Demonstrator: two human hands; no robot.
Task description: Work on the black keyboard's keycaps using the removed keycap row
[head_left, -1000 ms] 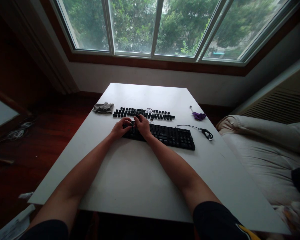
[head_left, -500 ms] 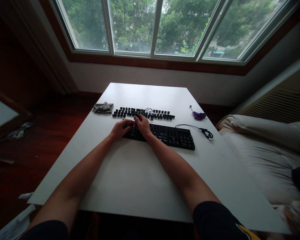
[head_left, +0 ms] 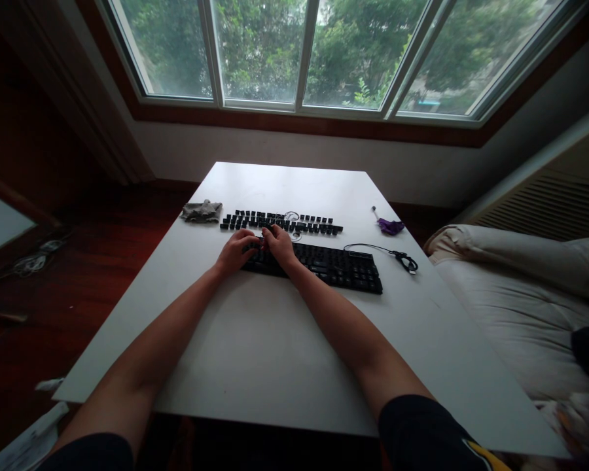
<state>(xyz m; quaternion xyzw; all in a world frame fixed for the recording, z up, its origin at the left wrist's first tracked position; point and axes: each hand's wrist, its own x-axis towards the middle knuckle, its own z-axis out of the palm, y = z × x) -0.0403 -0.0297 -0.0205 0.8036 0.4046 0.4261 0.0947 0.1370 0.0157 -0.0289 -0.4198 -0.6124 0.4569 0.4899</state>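
The person wears a dark, short-sleeved top, navy or near black (the dim light blurs which). The left sleeve (head_left: 91, 454) shows as a plain dark patch with a rounded hem; the right sleeve (head_left: 422, 432) shows more cloth and carries a yellow band (head_left: 491, 460) edged by a thin pale line. Below the hems, the left forearm (head_left: 171, 337) and right forearm (head_left: 331, 311) are bare, narrowing toward the wrists, and the left hand (head_left: 235, 253) and right hand (head_left: 279, 246) are bare too.
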